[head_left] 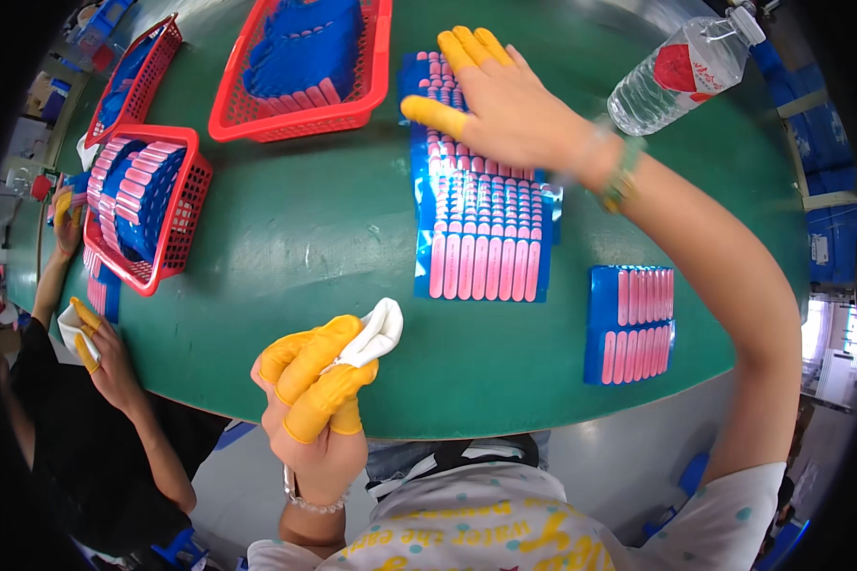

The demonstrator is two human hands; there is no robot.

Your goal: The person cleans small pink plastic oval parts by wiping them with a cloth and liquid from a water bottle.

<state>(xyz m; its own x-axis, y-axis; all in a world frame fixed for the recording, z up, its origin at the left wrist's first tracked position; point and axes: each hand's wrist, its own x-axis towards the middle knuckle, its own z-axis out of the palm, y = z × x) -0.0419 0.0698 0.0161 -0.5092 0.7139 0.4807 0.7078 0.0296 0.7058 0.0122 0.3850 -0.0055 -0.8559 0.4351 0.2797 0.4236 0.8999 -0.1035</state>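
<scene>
My left hand [316, 404], with yellow finger cots on its fingers, pinches a folded white cloth [379, 333] above the near part of the green table [286, 238]. Stretched out ahead, my right hand [519, 109] also wears yellow cots; its fingers are spread over the far part of overlapping blue sheets [483, 262]. Rows of rounded pink strips cover those sheets, and shiny clear film seems to lie over them. A smaller blue sheet [631, 325] with two rows of pink strips lies on the right, under my right arm, touched by neither hand.
Red baskets hold more such sheets: one [300, 124] at the far middle, one [176, 243] at left, another [143, 81] behind it. A clear plastic bottle [676, 81] lies far right. At the left edge, a co-worker's hand [109, 366] holds a white cloth.
</scene>
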